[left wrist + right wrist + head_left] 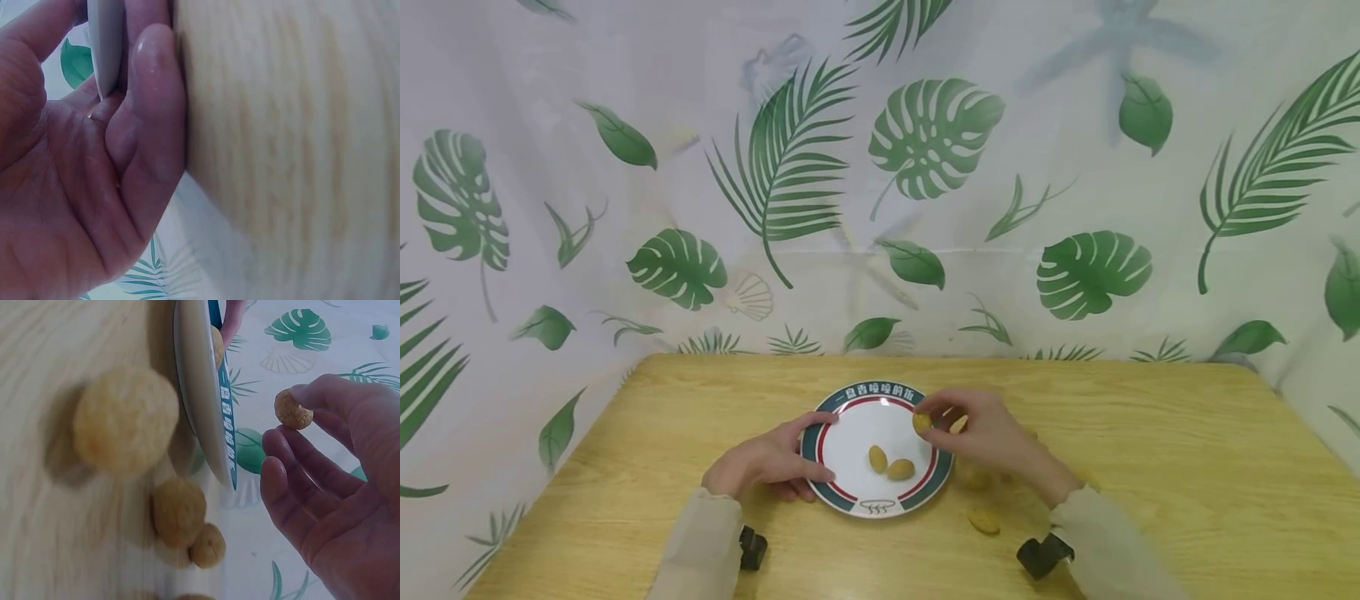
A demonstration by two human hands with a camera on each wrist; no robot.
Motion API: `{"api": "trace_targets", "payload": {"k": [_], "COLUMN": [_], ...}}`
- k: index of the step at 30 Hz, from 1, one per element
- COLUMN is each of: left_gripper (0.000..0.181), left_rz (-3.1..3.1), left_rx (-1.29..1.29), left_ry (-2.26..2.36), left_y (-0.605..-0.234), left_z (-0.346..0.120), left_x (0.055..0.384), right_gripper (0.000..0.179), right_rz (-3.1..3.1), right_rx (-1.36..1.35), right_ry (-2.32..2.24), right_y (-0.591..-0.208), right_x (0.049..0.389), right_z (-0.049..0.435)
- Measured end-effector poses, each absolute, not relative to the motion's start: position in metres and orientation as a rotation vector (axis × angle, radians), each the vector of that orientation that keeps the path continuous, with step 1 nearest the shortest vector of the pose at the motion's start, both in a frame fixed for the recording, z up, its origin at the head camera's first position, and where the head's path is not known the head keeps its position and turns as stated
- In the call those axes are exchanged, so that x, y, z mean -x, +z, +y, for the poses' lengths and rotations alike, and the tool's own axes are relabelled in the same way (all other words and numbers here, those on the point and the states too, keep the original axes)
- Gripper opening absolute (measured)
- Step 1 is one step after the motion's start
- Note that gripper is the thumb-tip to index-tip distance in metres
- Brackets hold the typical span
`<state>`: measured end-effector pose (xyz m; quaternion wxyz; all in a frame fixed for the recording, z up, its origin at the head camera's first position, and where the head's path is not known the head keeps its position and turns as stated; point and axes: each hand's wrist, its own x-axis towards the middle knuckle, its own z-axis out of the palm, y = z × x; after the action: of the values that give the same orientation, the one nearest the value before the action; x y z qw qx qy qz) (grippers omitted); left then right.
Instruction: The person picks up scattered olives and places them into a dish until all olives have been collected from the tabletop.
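Note:
A white plate [862, 427] with a blue-green rim and a red inner ring lies in front of me on the table. My left hand [767, 458] grips its left edge, with some fingers tucked below the rim. Two yellow-brown oval pieces like small potatoes, a left one [877, 458] and a right one [901, 470], sit on the plate. Over the plate's right rim, my right hand [981, 429] pinches a third potato-like piece [292, 410] between thumb and fingertips. In the right wrist view, that hand's other fingers are loosely bent.
Several more such pieces lie on the wooden table [1187, 467] right of the plate, partly hidden under my right hand; one piece [983, 522] shows nearer me. A leaf-patterned cloth [820, 292] hangs behind the table and at its sides.

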<state>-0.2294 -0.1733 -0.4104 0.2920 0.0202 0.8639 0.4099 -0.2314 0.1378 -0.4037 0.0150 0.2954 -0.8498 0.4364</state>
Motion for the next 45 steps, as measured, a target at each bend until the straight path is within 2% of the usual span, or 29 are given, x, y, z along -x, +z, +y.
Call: {"api": "trace_targets", "payload": {"k": [10, 45], "left_gripper": [0.082, 0.082], "left_rz": [2.289, 2.284], "left_rx": [-0.067, -0.073], "left_ry": [1.094, 1.101], "left_y": [-0.41, -0.409], "left_z": [-0.173, -0.175], "left_x": [0.229, 0.229], "right_gripper": [0.023, 0.018], "right_rz": [-2.796, -3.026], "right_rx": [-0.781, -0.57], "right_ry": [1.354, 1.226], "right_y": [-0.41, -0.424], "right_x": [0.235, 0.248], "right_z": [0.12, 0.096]}}
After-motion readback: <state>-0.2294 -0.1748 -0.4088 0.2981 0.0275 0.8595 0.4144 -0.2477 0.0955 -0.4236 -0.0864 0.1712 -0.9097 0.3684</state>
